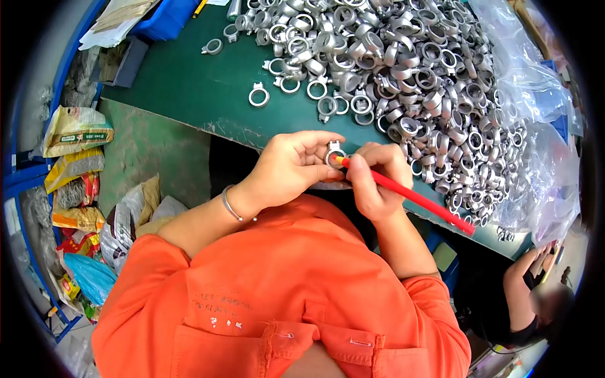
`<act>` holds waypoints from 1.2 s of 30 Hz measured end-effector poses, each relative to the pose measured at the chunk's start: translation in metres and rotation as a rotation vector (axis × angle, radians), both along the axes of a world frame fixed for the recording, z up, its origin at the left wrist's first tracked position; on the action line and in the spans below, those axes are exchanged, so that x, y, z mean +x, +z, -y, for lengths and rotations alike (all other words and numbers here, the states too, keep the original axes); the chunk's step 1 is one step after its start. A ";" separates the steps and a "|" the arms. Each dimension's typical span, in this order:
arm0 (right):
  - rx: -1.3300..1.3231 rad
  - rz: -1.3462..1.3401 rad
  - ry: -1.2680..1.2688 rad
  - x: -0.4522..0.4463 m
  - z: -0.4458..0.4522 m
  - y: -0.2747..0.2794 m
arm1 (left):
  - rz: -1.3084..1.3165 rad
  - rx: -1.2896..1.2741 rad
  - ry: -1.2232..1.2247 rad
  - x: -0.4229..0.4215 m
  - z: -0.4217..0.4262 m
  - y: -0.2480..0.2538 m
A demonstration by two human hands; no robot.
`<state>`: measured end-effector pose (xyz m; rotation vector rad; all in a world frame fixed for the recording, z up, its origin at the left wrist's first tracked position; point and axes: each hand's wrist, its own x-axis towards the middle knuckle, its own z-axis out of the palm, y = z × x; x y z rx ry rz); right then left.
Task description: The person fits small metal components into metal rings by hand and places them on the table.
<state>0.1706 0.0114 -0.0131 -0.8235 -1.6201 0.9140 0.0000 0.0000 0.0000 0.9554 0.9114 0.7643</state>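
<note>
My left hand (287, 167) pinches a small silver metal ring clamp (334, 153) with a lug on its upper side, between thumb and fingers, just in front of the table edge. In my right hand (382, 179) is a slim red tool (428, 205), shaped like a rod, with a yellowish front end. Its front end meets the ring at the opening; the exact tip is too small to make out. The tool slants down to the right, past my fingers.
A large heap of metal ring clamps (403, 69) covers the green table (189, 94), with a few loose ones at its left. Clear plastic bags (542, 164) lie at right. A blue bin (165, 20) stands at upper left, sacks (79, 132) on the left shelf. Another person (510, 296) sits at lower right.
</note>
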 end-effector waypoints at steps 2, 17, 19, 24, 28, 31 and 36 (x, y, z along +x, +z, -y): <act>0.041 -0.080 -0.061 -0.002 0.000 0.001 | 0.111 0.004 0.091 -0.001 0.001 -0.002; -0.157 -0.186 0.030 -0.001 -0.006 0.006 | 0.099 0.231 0.203 -0.002 0.002 0.001; -0.211 -0.152 0.017 0.001 -0.005 0.005 | 0.137 0.216 0.245 0.002 0.001 0.002; -0.270 -0.235 -0.063 -0.004 -0.008 0.007 | 0.191 0.005 0.289 -0.002 -0.002 0.006; -0.256 -0.239 -0.122 0.001 -0.005 0.016 | 0.175 -0.014 0.312 -0.003 -0.001 0.006; 0.126 0.129 -0.123 0.017 -0.011 0.011 | 0.182 -0.029 0.299 -0.002 -0.001 0.005; -0.035 -0.234 -0.024 0.008 -0.002 0.011 | 0.166 -0.026 0.299 -0.001 -0.001 0.005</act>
